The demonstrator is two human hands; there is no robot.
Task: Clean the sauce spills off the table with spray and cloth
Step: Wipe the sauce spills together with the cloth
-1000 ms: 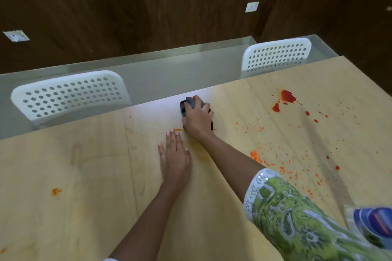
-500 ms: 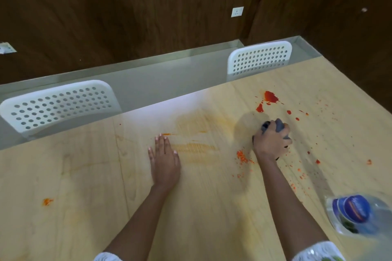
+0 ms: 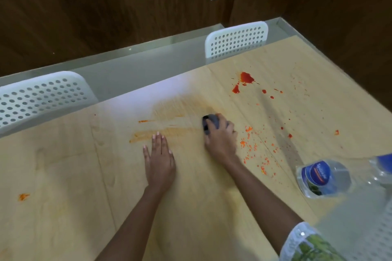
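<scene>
Fingers gripping cloth swept back left, smear longer

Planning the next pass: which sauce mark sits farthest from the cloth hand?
The small orange spot alone near the table's left edge, well left of the flat left hand; the other spills cluster around the right hand and cloth.

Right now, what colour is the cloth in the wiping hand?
Dark grey-blue cloth, bunched under the right hand, seen from the head camera.

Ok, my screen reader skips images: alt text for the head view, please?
The right hand presses a dark cloth onto a wooden table smeared with orange sauce, while the left hand rests flat. Red splatters remain beyond, and a plastic bottle stands at right.
</scene>
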